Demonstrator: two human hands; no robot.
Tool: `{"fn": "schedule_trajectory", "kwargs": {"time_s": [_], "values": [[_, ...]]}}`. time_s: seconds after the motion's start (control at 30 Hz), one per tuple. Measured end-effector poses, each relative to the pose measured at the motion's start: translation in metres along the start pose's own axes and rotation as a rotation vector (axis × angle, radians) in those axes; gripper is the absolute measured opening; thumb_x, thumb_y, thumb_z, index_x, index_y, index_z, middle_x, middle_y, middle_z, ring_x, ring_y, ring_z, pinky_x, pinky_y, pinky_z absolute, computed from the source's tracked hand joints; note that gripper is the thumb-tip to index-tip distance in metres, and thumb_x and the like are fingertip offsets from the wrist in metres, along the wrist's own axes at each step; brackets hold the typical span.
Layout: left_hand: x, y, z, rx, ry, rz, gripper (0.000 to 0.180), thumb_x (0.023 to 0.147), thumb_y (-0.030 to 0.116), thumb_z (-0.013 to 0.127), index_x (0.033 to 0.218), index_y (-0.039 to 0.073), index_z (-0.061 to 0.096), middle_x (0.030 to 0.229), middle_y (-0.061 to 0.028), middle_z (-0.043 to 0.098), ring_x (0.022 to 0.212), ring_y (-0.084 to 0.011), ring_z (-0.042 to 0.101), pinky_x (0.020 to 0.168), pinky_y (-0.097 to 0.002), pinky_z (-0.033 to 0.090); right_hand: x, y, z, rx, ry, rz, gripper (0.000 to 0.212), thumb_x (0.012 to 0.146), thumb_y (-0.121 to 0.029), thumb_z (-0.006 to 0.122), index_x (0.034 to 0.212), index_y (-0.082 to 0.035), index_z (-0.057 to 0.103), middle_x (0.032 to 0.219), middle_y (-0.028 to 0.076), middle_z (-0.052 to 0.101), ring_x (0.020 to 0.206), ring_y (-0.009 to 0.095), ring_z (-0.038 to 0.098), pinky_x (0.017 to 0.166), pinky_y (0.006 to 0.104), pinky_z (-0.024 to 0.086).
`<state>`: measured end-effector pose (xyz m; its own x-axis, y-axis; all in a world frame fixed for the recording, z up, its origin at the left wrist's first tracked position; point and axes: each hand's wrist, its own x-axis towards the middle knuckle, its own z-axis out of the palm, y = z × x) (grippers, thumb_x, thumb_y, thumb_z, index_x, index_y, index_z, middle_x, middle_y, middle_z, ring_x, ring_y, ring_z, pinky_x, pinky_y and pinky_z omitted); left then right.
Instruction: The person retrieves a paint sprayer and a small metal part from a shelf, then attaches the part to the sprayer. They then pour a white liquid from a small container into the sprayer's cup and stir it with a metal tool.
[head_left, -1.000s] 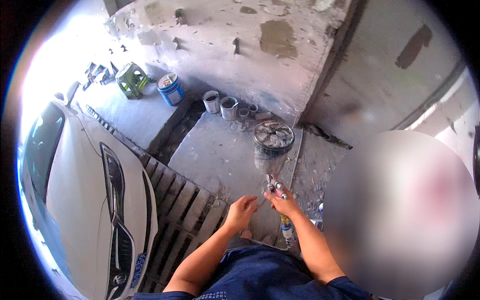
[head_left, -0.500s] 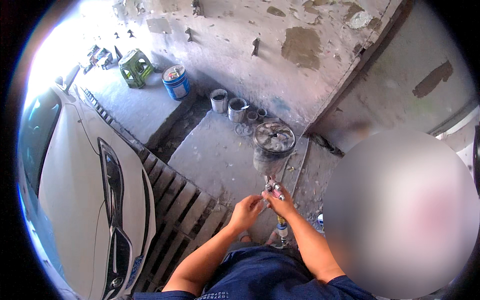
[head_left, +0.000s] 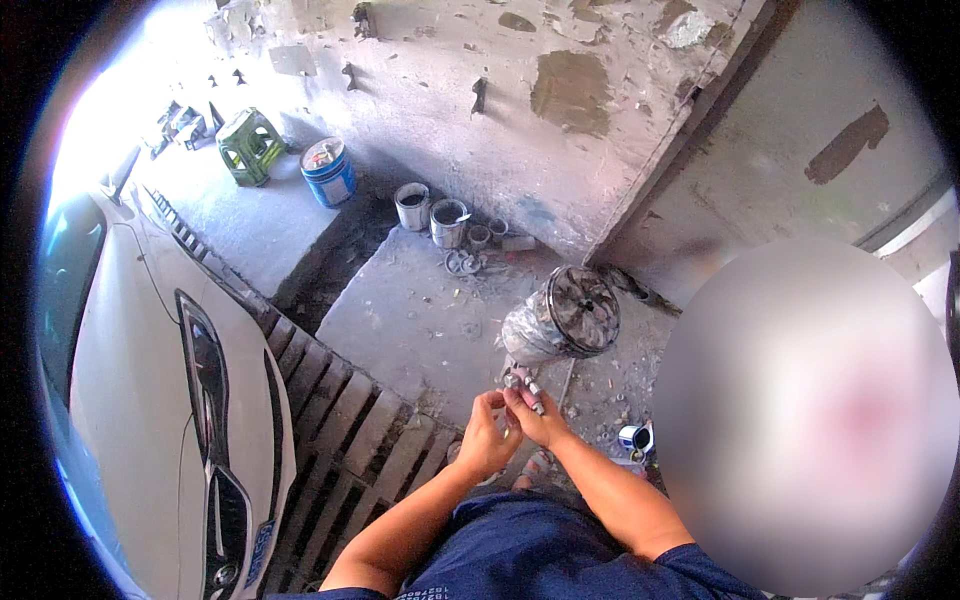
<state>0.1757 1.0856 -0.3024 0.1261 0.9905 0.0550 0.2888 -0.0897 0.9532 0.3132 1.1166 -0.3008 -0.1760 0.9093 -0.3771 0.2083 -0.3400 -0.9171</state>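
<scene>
My right hand [head_left: 537, 420] is closed around the body of a paint spray gun [head_left: 522, 388] with metal knobs. Its large paint-stained cup [head_left: 535, 330] sits above the hand, tilted to the right, with a smeared dark lid [head_left: 585, 308] facing up. My left hand [head_left: 486, 440] is against the right hand, fingers curled and pinched together by the gun. What those left fingertips hold, if anything, is hidden.
A white car [head_left: 140, 400] stands at the left beside a slatted floor grating [head_left: 350, 420]. By the wall are paint-stained cans [head_left: 411, 207], a blue-and-white bucket [head_left: 328, 178] and a green stool [head_left: 249, 148]. A small blue-and-white can [head_left: 634, 437] lies at the right.
The spray gun's cup has tipped over to the right, and its lid now faces me more. Both hands have shifted slightly left in view; the whole scene has also slid left as my head turned.
</scene>
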Motion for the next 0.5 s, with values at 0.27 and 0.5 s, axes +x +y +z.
{"fn": "schedule_trajectory", "kwargs": {"time_s": [0.27, 0.5], "values": [[-0.008, -0.036, 0.059, -0.257, -0.010, -0.126, 0.029, 0.080, 0.008, 0.060, 0.107, 0.001, 0.051, 0.098, -0.0155, 0.054, 0.090, -0.0304, 0.055, 0.083, -0.0363, 0.045, -0.028, -0.002, -0.022, -0.192, -0.058, -0.210, 0.057, 0.088, -0.043, 0.061, 0.127, -0.003, 0.047, 0.114, 0.016, 0.060, 0.111, 0.030, 0.056, 0.093, 0.0387, 0.043], [-0.012, -0.049, 0.058, -0.096, 0.045, -0.037, 0.024, 0.083, -0.008, 0.049, 0.103, 0.005, 0.043, 0.088, -0.0025, 0.047, 0.080, -0.0136, 0.048, 0.074, -0.0267, 0.041, -0.040, -0.016, -0.114, -0.353, -0.211, -0.038, 0.053, 0.083, -0.024, 0.065, 0.128, 0.000, 0.049, 0.118, 0.020, 0.059, 0.112, 0.028, 0.057, 0.098, 0.0365, 0.042]]}}
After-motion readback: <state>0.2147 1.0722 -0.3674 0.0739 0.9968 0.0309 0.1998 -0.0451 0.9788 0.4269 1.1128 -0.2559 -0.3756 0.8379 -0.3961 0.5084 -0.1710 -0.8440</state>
